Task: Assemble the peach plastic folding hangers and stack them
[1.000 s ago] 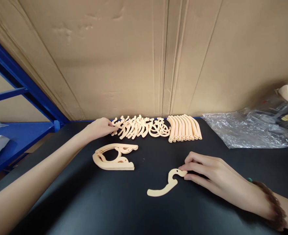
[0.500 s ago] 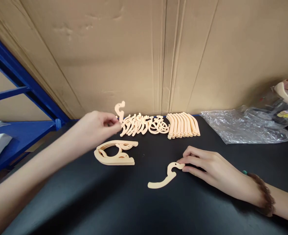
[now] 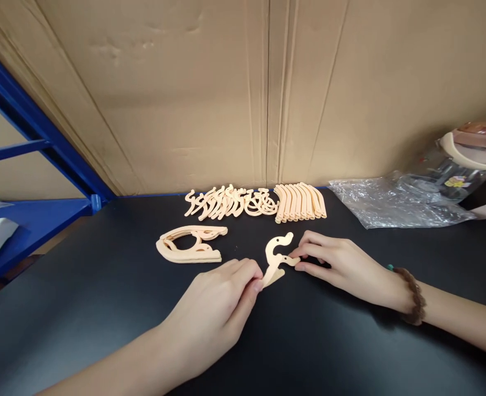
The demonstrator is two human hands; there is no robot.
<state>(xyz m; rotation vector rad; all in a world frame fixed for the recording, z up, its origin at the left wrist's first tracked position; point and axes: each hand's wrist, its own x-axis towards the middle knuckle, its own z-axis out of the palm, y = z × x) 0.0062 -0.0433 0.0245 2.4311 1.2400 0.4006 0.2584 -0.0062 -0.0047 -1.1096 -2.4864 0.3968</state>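
Observation:
My left hand (image 3: pixel 226 305) pinches the lower end of a flat cream plastic hook piece (image 3: pixel 269 252), whose curved top with a small hole points up. Between the fingertips of my right hand (image 3: pixel 342 264) is the tip of a second hook piece (image 3: pixel 290 260), partly hidden behind the first one. The two pieces overlap in view; whether they touch I cannot tell. Left of them lies a stack of folded cream plastic hangers (image 3: pixel 176 255) on the black table (image 3: pixel 102 308).
At the back lie rows of loose hook pieces (image 3: pixel 222 203), several ring-shaped pieces (image 3: pixel 261 204) and curved arm pieces (image 3: pixel 299 202). A clear plastic bag (image 3: pixel 375 203) and a transparent bottle (image 3: pixel 453 165) are at right. Cardboard (image 3: pixel 185 99) stands behind; a blue metal frame (image 3: pixel 48 132) is at left.
My left hand has brought its hook piece from the back row, right and nearer, over to the piece in my right hand. The view has shifted slightly.

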